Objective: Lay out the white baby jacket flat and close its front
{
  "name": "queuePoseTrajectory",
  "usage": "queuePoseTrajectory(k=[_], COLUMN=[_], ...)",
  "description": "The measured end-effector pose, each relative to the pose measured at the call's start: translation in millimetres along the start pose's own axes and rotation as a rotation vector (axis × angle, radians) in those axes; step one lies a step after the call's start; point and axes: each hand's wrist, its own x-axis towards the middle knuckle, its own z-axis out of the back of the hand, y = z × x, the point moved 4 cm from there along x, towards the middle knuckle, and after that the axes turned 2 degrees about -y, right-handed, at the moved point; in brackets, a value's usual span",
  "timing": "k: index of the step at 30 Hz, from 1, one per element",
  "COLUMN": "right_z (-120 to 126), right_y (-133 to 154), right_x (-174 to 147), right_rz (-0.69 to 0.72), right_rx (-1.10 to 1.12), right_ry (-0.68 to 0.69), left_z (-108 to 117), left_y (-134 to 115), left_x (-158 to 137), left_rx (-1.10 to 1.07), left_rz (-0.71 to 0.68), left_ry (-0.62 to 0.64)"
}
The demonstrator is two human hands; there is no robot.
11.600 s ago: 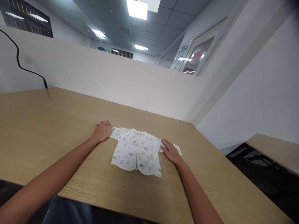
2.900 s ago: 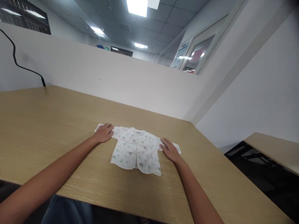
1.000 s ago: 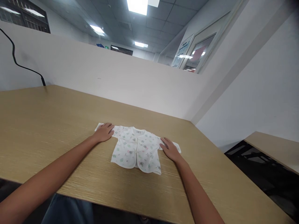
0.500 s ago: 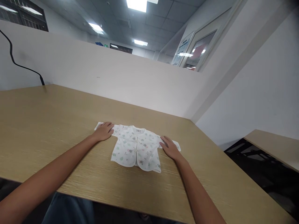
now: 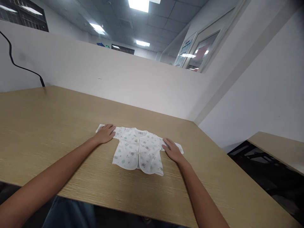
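Note:
A small white baby shirt with a scattered pastel print lies flat on the wooden table, its front facing up and its neckline toward the far wall. Both sleeves are spread out sideways. My left hand rests flat on the left sleeve, fingers stretched out, with the cuff showing beyond it. On the other sleeve lies my right hand, open with its fingers apart; that sleeve's end sticks out past the hand. The two front panels meet at the middle and part slightly at the hem.
A white partition wall rises along the table's far edge. At the far left a black cable hangs down to the table. To the right, beyond the table's edge, stands another wooden tabletop with a dark frame beneath.

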Motion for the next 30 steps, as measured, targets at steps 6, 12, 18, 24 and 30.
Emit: queuePoseTrajectory(k=[6, 12, 18, 24, 30], right_z=[-0.3, 1.2, 2.1, 1.8, 1.3], right_y=[-1.8, 0.1, 2.7, 2.6, 2.9], right_x=[0.5, -0.6, -1.8, -1.3, -1.3], right_rz=[0.0, -0.01, -0.011, -0.002, -0.011], right_rx=[0.004, 0.014, 0.012, 0.007, 0.0], right_ry=[0.003, 0.013, 0.018, 0.011, 0.021], left_z=[-1.2, -0.4, 1.0, 0.0, 0.0], left_y=[1.1, 0.0, -1.1, 0.2, 0.0], left_x=[0.3, 0.0, -0.9, -0.6, -0.4], left_rx=[-0.012, -0.004, -0.02, -0.021, -0.012], left_rz=[0.003, 0.011, 0.009, -0.001, 0.006], left_ry=[-0.01, 0.001, -0.007, -0.023, -0.011])
